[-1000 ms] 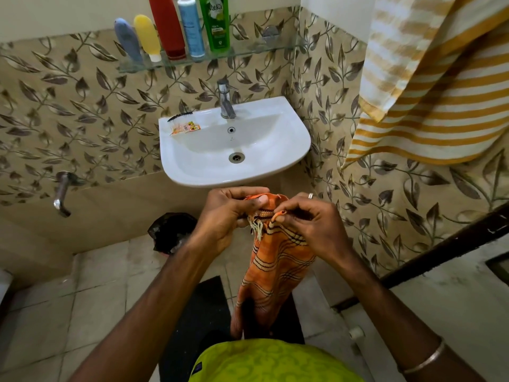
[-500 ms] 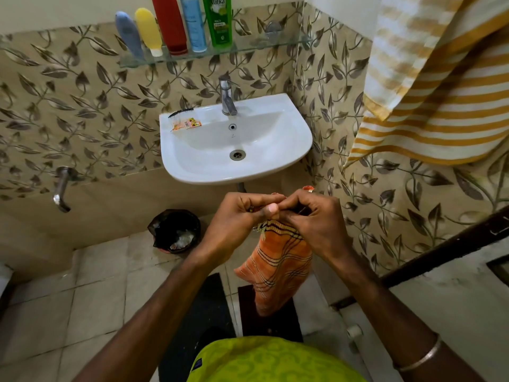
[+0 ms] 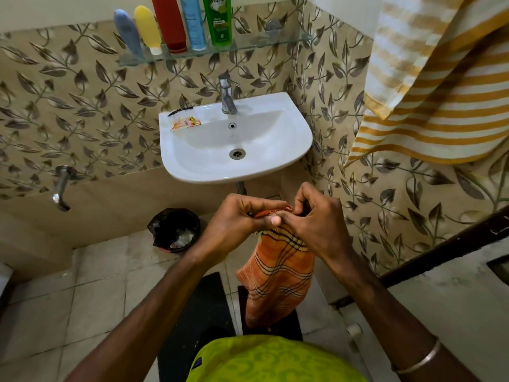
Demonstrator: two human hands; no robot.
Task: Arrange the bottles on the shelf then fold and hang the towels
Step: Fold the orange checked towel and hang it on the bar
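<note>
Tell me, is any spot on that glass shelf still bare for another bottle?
The glass shelf is bare at its right end, between the green bottle and the corner wall. Its left part is crowded: blue-grey tube, yellow tube, red bottle and light blue bottle stand close together.

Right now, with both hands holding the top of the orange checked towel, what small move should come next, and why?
Probably draw the left hand and right hand apart along the top edge. Both pinch the orange checked towel at one bunched spot, so it hangs narrow and crumpled, too gathered to fold neatly.
</note>
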